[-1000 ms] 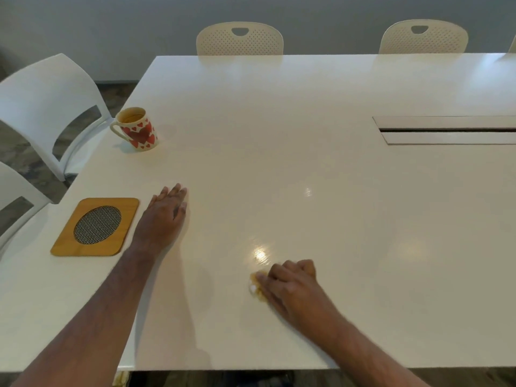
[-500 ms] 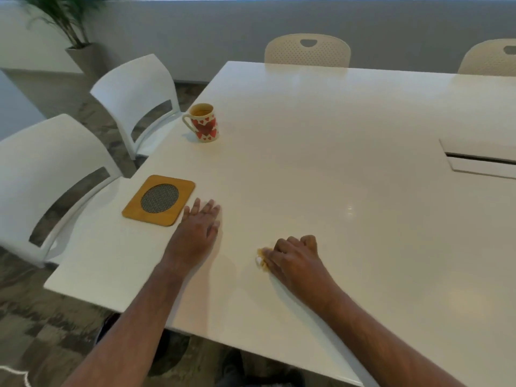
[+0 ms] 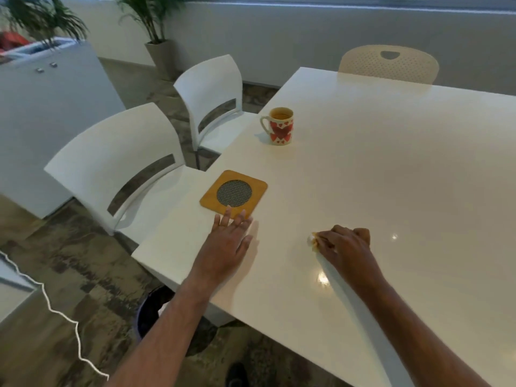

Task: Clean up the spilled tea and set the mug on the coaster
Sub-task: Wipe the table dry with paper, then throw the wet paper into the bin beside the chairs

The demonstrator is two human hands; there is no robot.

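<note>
A white mug (image 3: 279, 127) with red hearts stands upright near the table's left edge, tea inside it. A square wooden coaster (image 3: 234, 193) with a dark mesh disc lies nearer to me, with nothing on it. My left hand (image 3: 227, 244) rests flat on the white table (image 3: 391, 177), fingers spread, its fingertips touching the coaster's near edge. My right hand (image 3: 344, 247) is closed over a crumpled tea-stained tissue (image 3: 313, 241), pressing it on the tabletop; only the tissue's left tip shows.
Two white chairs (image 3: 122, 166) stand along the table's left side, a beige chair (image 3: 389, 64) at the far end. A dark bin (image 3: 152, 311) sits on the floor under the near corner. A white cabinet (image 3: 50, 113) and potted plants (image 3: 152, 29) stand further left.
The view has swung left and down. My left hand slid forward to touch the coaster. My right hand keeps the tissue pressed on the table.
</note>
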